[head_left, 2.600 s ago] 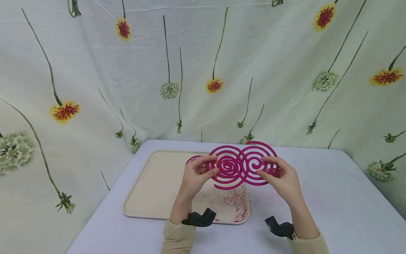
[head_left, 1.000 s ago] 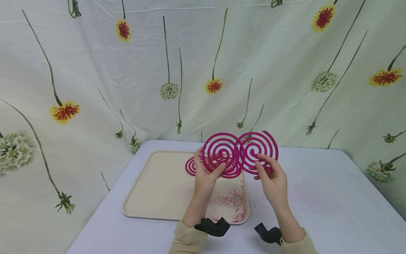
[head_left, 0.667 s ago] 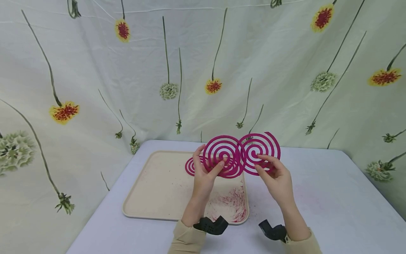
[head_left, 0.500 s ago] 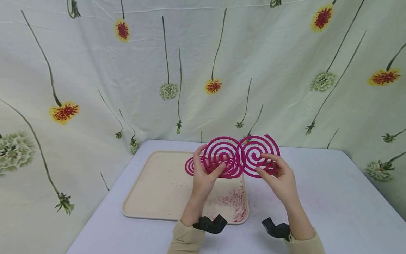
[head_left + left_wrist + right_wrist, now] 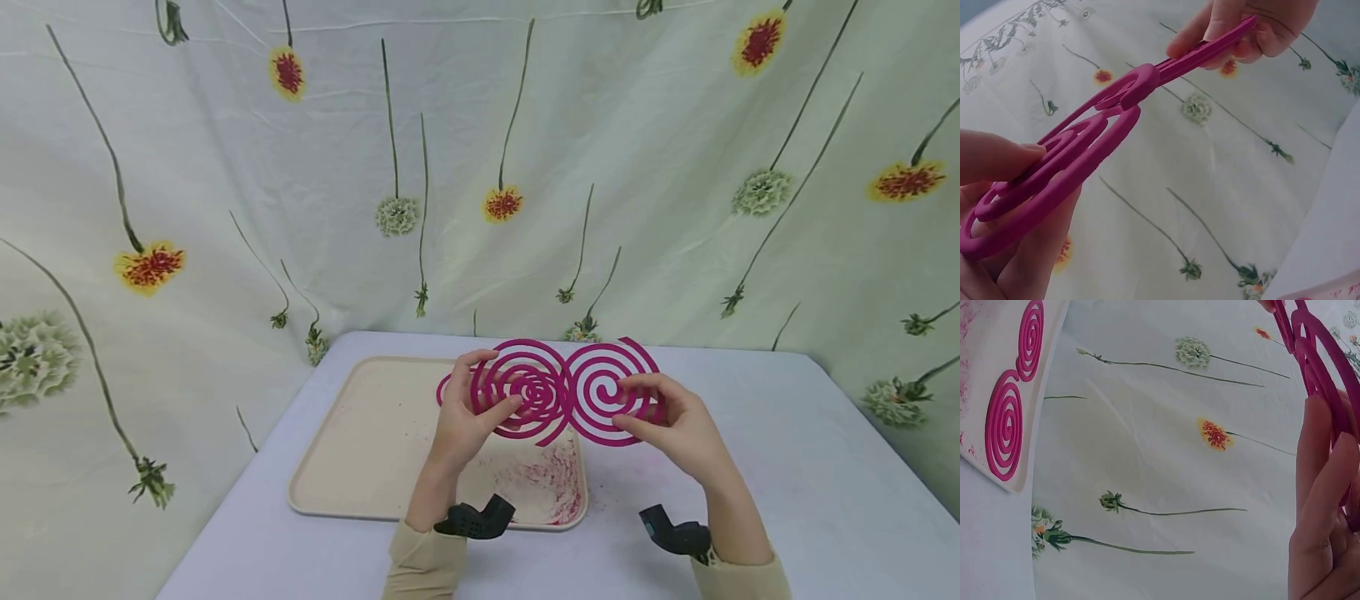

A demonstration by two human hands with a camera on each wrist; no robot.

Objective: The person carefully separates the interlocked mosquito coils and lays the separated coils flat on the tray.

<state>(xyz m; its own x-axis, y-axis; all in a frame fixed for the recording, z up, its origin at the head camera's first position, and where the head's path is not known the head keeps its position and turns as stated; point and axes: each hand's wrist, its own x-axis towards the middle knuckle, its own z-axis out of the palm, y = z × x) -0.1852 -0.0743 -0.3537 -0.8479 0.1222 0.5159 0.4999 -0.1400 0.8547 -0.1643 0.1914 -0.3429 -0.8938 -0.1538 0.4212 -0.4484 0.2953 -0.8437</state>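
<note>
A magenta mosquito coil (image 5: 606, 442) is pinched at its right side by my right hand (image 5: 678, 425), thumb in front. My left hand (image 5: 457, 421) pinches the other magenta mosquito coil (image 5: 1029, 215) between thumb and fingers, thumb on its near face. Both coils are raised above the table, standing side by side. Their edges meet between my hands; whether they are still linked I cannot tell. Behind the left one, more magenta coils (image 5: 1004, 425) lie on the beige tray (image 5: 337, 450), partly hidden in the head view.
Reddish-pink crumbs (image 5: 562, 483) are smeared over the tray's near right corner. The tray sits on a white-covered table (image 5: 810, 467). A flower-printed cloth (image 5: 675, 167) hangs behind it. Black wrist cameras (image 5: 480, 518) are strapped on both wrists.
Both hands have come down with the coils and spread apart slightly, the left going left and the right going right. The two held coils overlap less than before.
</note>
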